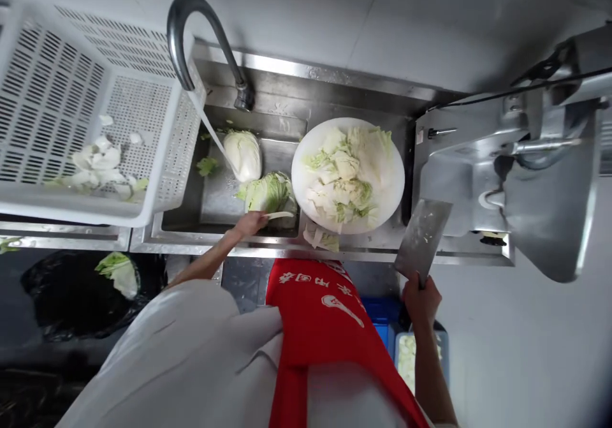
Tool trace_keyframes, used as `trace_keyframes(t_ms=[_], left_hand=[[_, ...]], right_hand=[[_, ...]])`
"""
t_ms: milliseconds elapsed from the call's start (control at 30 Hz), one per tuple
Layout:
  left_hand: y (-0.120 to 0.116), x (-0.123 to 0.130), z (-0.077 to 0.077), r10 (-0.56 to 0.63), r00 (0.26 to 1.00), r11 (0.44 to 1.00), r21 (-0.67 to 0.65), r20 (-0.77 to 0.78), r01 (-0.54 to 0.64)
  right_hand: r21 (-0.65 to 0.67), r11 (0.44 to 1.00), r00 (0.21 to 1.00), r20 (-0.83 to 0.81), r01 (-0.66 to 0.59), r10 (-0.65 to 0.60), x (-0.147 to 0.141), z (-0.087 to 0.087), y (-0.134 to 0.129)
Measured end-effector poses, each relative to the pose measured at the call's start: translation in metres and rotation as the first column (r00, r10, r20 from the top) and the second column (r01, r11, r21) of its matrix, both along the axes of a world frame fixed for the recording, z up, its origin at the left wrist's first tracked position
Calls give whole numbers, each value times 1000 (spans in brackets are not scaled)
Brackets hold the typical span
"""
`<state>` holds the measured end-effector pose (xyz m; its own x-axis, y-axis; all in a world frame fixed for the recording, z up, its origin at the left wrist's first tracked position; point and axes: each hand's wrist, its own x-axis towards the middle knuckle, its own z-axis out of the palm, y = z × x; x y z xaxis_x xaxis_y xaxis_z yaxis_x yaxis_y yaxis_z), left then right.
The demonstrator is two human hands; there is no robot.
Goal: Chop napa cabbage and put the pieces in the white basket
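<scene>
My left hand (252, 223) is closed at the near side of the sink, fingers against a green-and-white napa cabbage (268, 191). A pale strip, like a leaf rib, sticks out right of those fingers; whether it is attached to the cabbage I cannot tell. Behind lies another napa cabbage (243, 155), with water from the faucet (203, 7) running onto it. In my right hand (421, 300) is a cleaver (423, 236), its broad blade pointing away from me over the counter edge. Cut cabbage leaves (345, 176) lie on a round white cutting board (394, 192) between my hands.
At left, a white slotted basket (148, 185) holds cabbage pieces. A loose leaf (119, 273) lies on a black plastic bag (62, 294) below. Metal machinery (545, 192) occupies the right side. A tub (444, 351) with pale pieces stands low beside my right arm.
</scene>
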<state>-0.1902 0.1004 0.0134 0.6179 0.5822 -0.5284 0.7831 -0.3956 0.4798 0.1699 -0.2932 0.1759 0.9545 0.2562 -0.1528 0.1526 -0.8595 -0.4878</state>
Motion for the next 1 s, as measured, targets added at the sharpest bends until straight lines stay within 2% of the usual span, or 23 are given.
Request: trace_keyframes(t_ms=[67, 133, 200, 267, 367, 500, 600, 800, 1000], left_hand=[[-17, 6, 15, -17, 983, 998, -56, 182, 27], [-48, 38, 21, -81, 947, 994, -38, 312, 98], [-85, 83, 19, -166, 948, 986, 68, 272, 153], [-120, 127, 16, -161, 960, 983, 124, 231, 135], [-155, 163, 15, -107, 986, 975, 205, 129, 79], [-175, 166, 17, -178, 982, 960, 209, -66, 188], [-180, 161, 17, -239, 962, 942, 210, -134, 263], [-188, 152, 17, -315, 948, 919, 236, -40, 316], [-182, 149, 10, -279, 960, 934, 239, 21, 266]], right_hand=[[22, 1000, 1000, -3, -15, 15, 6, -5, 8], [46, 998, 999, -26, -30, 31, 12, -10, 18], [78, 995, 997, -55, -54, 58, 17, -15, 25], [110, 990, 993, -63, -91, 98, 23, -21, 30], [146, 979, 988, -46, -142, 150, 31, -27, 32], [171, 976, 983, -100, -134, 153, 37, -32, 30], [192, 972, 979, -126, -133, 159, 40, -33, 31], [227, 959, 976, -97, -169, 195, 48, -32, 38], [241, 948, 969, -82, -210, 235, 51, -24, 56]])
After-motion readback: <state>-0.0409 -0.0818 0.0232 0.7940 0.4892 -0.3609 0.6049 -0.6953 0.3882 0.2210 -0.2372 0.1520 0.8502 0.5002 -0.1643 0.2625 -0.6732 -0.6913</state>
